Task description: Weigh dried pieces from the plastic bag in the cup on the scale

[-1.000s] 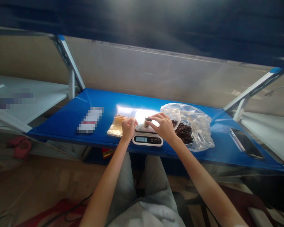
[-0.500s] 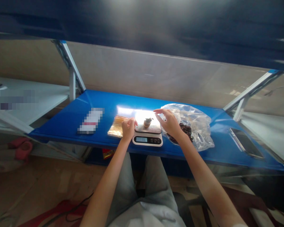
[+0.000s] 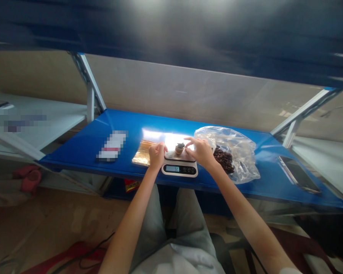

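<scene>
One small, pale cup stands on the scale's plate in the head view, the only view here, with dark pieces heaped at its mouth. It looks light and rigid, though what it is made of is hard to tell; being so narrow, it would probably tip if knocked. The best hold seems to be a gentle pinch on its sides, below the heap. The pieces look dry, light and perhaps brittle, suited to a soft fingertip pinch. More loose pieces lie in the clear plastic bag to the right, whose film looks limp and slippery. The gold packets left of the scale seem thin, slick and flexible, easiest to take by an edge.

The right hand is over the plate, just beside the cup. Its thumb and index finger are a little apart, and a dark speck shows near their tips; whether they grip it cannot be told. The left hand is curled into a loose fist between the packets and the plate, its fingers folded in and nothing visible in them; whether it touches the scale is unclear. All this sits on the blue worktop.
</scene>
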Action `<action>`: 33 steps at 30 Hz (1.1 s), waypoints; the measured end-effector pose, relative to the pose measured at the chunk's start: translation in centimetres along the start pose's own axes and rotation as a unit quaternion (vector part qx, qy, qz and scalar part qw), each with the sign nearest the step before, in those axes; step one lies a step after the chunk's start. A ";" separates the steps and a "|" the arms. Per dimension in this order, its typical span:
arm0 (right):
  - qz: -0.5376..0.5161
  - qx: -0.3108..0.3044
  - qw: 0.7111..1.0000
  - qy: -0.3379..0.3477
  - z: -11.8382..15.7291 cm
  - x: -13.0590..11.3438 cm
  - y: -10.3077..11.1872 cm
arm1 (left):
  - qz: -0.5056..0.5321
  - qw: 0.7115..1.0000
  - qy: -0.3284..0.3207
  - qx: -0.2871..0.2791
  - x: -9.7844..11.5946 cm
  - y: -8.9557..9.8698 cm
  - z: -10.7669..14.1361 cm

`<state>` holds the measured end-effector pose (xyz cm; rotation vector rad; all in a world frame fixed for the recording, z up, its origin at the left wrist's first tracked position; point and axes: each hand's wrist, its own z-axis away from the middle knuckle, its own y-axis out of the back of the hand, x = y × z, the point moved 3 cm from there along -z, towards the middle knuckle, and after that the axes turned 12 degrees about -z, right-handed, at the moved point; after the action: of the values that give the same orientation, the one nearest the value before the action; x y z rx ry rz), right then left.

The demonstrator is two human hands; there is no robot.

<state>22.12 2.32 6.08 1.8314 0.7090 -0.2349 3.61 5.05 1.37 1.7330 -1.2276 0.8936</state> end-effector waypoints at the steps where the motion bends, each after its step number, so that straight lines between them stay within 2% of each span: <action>1: -0.006 0.002 1.000 -0.004 0.0 -0.1 0.1 | 0.001 1.000 -0.001 0.001 0.0 0.0 0.0; 8: -0.044 0.049 0.997 -0.041 -0.8 0.0 1.3 | 0.005 1.000 -0.001 0.001 0.1 -0.1 0.0; 13: -0.007 -0.010 0.999 -0.031 -1.0 0.1 0.8 | 0.001 1.000 -0.002 0.001 0.1 -0.1 0.0; 15: 0.001 -0.015 0.999 -0.030 -0.9 0.0 0.7 | 0.000 1.000 -0.004 0.002 0.1 -0.1 0.0; 18: -0.019 0.024 0.999 -0.038 -0.7 -0.3 1.0 | -0.001 1.000 -0.004 0.002 0.3 -0.1 0.0; 21: -0.061 0.095 0.993 -0.041 -0.6 -0.9 1.5 | -0.005 1.000 -0.003 0.000 0.4 -0.1 0.0; 23: -0.097 0.143 0.985 -0.030 -0.7 -1.5 1.8 | -0.008 1.000 -0.003 0.002 0.3 -0.1 0.0; 25: -0.137 0.162 0.977 -0.012 -0.8 -2.1 1.9 | -0.009 1.000 -0.007 0.004 0.3 -0.1 -0.1; 28: -0.178 0.127 0.976 0.006 -1.0 -2.7 1.4 | -0.006 1.000 -0.008 0.007 0.2 -0.1 -0.1; 30: -0.170 0.095 0.981 0.014 -1.1 -2.9 1.0 | -0.005 1.000 -0.004 0.008 0.2 -0.1 0.0; 33: -0.133 0.080 0.987 0.028 -1.0 -2.8 0.6 | -0.009 1.000 0.003 0.007 0.2 -0.1 0.0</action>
<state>20.06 2.16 8.31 1.8972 0.9997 -0.4274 3.74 4.99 1.54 1.7480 -1.2026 0.8980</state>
